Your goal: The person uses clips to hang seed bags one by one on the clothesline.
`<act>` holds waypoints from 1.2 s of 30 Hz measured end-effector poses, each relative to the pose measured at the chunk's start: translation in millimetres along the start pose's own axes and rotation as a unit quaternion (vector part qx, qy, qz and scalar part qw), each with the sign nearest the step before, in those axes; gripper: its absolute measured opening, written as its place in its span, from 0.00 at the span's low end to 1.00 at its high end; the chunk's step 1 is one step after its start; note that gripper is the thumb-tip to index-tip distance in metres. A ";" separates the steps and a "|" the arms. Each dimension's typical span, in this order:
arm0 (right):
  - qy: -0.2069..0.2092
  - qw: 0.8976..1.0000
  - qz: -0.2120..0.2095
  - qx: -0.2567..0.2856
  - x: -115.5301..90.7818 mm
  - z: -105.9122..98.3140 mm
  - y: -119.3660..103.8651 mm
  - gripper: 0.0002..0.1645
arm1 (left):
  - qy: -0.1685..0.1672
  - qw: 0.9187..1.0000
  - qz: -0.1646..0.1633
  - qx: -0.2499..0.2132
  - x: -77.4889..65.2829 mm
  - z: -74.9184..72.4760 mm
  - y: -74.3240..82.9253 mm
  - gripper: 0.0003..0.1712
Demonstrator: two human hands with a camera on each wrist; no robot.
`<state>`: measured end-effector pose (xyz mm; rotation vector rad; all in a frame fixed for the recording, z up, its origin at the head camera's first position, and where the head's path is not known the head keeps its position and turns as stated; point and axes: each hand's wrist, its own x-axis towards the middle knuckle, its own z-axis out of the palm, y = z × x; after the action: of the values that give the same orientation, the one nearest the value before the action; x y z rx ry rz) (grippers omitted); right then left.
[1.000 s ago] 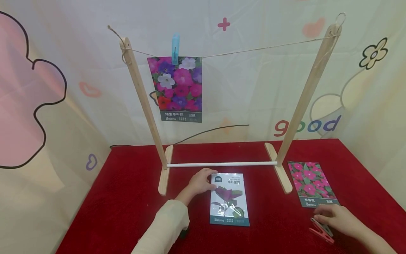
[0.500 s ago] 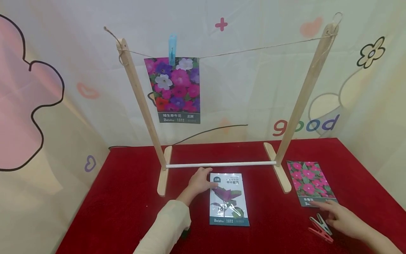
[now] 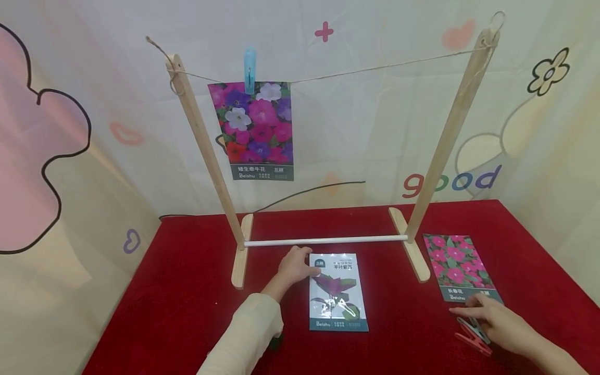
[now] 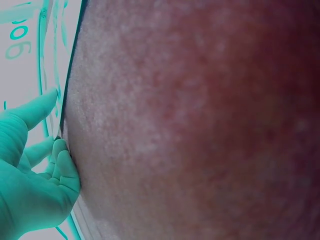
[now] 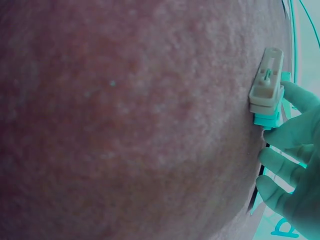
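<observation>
In the head view my left hand (image 3: 295,266) rests at the upper left of a white seed packet (image 3: 335,312) with a purple-leaved plant on it. The thumb lies on the packet's face and the fingers are at its top left corner, spread apart from the thumb. My right hand (image 3: 503,320) is over two clothespins, a grey one (image 3: 479,330) and a red one (image 3: 473,344). It partly covers the grey one. In the right wrist view the fingers are spread around the clothespins, close beside them. A pink-flower seed packet (image 3: 454,265) lies just beyond the right hand.
A wooden stand with left post (image 3: 201,135) and right post (image 3: 450,135) carries a string (image 3: 375,67). A petunia packet (image 3: 262,130) hangs there from a blue clothespin (image 3: 250,70). A white rod (image 3: 328,240) joins the feet on the red cloth (image 3: 178,291).
My right hand reached forward over the pink-flower packet's lower edge, then came back over the clothespins. My left hand stays on the white packet. The head view has shifted slightly.
</observation>
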<state>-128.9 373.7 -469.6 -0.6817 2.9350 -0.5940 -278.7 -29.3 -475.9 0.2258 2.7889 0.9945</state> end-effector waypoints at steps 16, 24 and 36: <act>0.032 0.998 0.007 -0.050 -6.2 7.0 -8.9 0.37 | 0.008 1.000 -0.001 -0.010 -2.2 3.3 -3.5 0.32; 0.026 0.998 0.009 -0.059 -6.5 9.2 -7.6 0.29 | 0.011 1.000 -0.002 -0.012 -2.5 3.0 -3.6 0.31; -0.023 0.997 0.066 -0.020 -8.7 2.1 -2.0 0.25 | 0.008 0.999 -0.002 -0.047 -3.1 0.4 -1.9 0.29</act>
<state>-120.0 375.1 -471.0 -0.4923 2.9266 -0.5016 -275.8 -31.2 -477.0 0.2009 2.7475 1.1278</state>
